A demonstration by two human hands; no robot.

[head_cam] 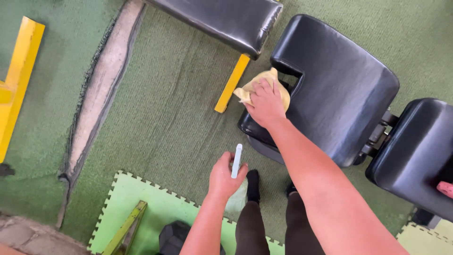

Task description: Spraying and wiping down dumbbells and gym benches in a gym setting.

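My right hand (265,104) presses a yellow cloth (245,92) against the left edge of a black padded seat (339,89). The cloth is bunched under my fingers, partly hidden by the hand. My left hand (222,177) is lower, in front of my legs, and is closed around a pale spray bottle (236,163) whose white nozzle sticks up above the fingers. The bottle's body is mostly hidden behind the hand.
Another black padded bench (222,19) with a yellow leg (231,84) stands at the top. A second black pad (417,151) lies at the right. Green carpet covers the floor; a light green foam mat (141,208) and a yellow frame (19,80) lie left.
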